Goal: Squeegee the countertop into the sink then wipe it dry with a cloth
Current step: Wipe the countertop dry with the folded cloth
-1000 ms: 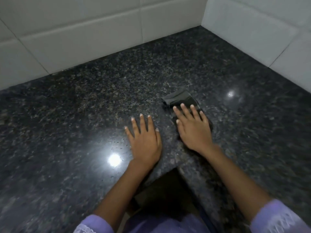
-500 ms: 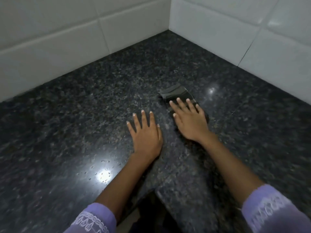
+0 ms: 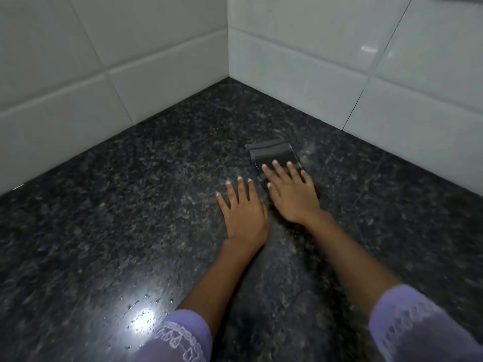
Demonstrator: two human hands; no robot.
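Observation:
A folded dark grey cloth [image 3: 273, 152] lies flat on the black speckled granite countertop [image 3: 130, 205], toward the inner corner. My right hand [image 3: 290, 194] presses on the cloth's near half with fingers spread flat; part of the cloth is hidden beneath it. Just to its left, my left hand [image 3: 241, 212] rests palm down on the bare counter with fingers apart, holding nothing. No squeegee or sink is in view.
White wall tiles [image 3: 104, 74] rise behind the counter on the left and on the right [image 3: 366, 74], meeting in a corner [image 3: 228, 77]. Small water droplets glint around a light reflection [image 3: 142, 317] at the near left. Lilac sleeves cover both forearms.
Both hands and the cloth have slid farther forward toward the wall corner. The counter's front edge, seen earlier below the arms, has left the view.

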